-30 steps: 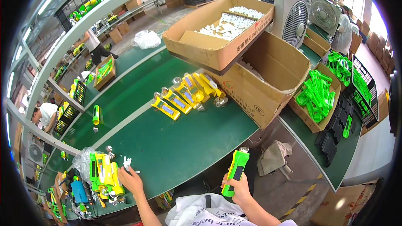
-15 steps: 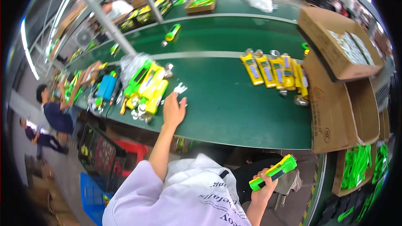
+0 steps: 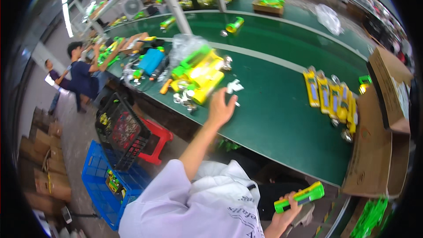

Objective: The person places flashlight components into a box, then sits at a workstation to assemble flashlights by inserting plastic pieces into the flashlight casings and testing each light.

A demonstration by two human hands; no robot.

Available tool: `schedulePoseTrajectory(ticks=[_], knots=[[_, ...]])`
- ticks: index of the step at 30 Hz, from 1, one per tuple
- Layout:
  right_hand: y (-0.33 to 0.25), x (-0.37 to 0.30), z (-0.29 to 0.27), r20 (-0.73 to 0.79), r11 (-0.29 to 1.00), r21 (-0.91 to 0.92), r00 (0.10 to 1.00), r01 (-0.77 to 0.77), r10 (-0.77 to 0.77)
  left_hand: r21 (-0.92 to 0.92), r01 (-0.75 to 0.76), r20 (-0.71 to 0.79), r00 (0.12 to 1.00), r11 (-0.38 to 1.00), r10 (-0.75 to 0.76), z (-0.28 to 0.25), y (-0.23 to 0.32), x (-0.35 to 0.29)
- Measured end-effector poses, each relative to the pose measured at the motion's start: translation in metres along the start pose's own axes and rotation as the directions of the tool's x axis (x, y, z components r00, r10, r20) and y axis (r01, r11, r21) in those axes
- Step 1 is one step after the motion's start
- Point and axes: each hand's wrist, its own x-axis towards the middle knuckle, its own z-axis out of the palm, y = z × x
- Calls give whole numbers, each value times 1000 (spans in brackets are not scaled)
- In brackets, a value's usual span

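My left hand [image 3: 221, 108] reaches over the green work table [image 3: 273, 114], with its thumb apart from the fingers and nothing seen in it. Its fingertips are beside a few small white pieces [image 3: 235, 86] lying on the surface. Just left of it is a pile of yellow and green flashlights [image 3: 202, 75], with loose shiny reflector heads [image 3: 185, 99] at its near side. Low on the right, off the table's near edge, my right hand [image 3: 287, 213] is wrapped round a green and yellow flashlight [image 3: 312, 192], held tilted.
Yellow flashlight bodies [image 3: 330, 97] stand in a row at right, by cardboard boxes [image 3: 374, 150]. A green conveyor belt [image 3: 282, 39] runs behind. At left are a blue crate [image 3: 94, 194], a red stool [image 3: 161, 143], a black basket [image 3: 128, 128] and a co-worker [image 3: 83, 75].
My view has swung left, so the table and its things appear farther right. My left hand stays by the white pieces; the right hand keeps the flashlight, now turned somewhat flatter.
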Motion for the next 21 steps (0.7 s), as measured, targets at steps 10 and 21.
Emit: schedulePoseTrajectory(ticks=[10, 21], knots=[[-10, -15, 11, 32, 988, -144, 998, -53, 58, 42, 79, -80, 994, 996, -76, 6, -9, -3], [-11, 6, -13, -21, 999, 34, 1000, -17, 17, 19, -366, -115, 924, 930, 366, 17, 104, 24]])
